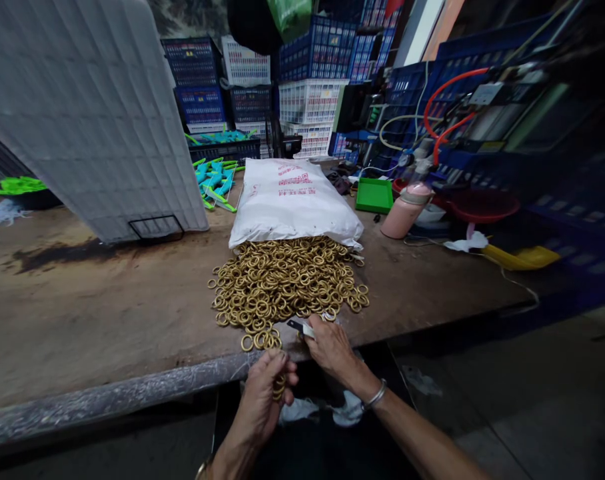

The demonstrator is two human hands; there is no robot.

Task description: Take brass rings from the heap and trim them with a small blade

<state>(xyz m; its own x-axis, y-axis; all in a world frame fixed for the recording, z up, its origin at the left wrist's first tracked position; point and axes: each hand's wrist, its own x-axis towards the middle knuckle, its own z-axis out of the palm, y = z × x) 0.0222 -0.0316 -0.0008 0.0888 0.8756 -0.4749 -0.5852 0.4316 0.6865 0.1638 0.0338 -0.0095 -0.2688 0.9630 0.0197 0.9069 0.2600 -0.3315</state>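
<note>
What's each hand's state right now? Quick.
Left hand: closed, with a few gold-coloured rings held in the curled fingers.
Right hand: closed on a small dark-tipped tool.

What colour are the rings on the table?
The rings are brassy gold, clearest in the head view.

The bench (107, 300) had a brown, stained top and a scuffed front edge. Blue crates (318, 48) and white crates (310, 100) stood stacked behind it. The grey floor (502, 387) lay in dim light.

the left grip (263, 388) holds gold-coloured rings (279, 388) near a ring heap (285, 280).
</note>
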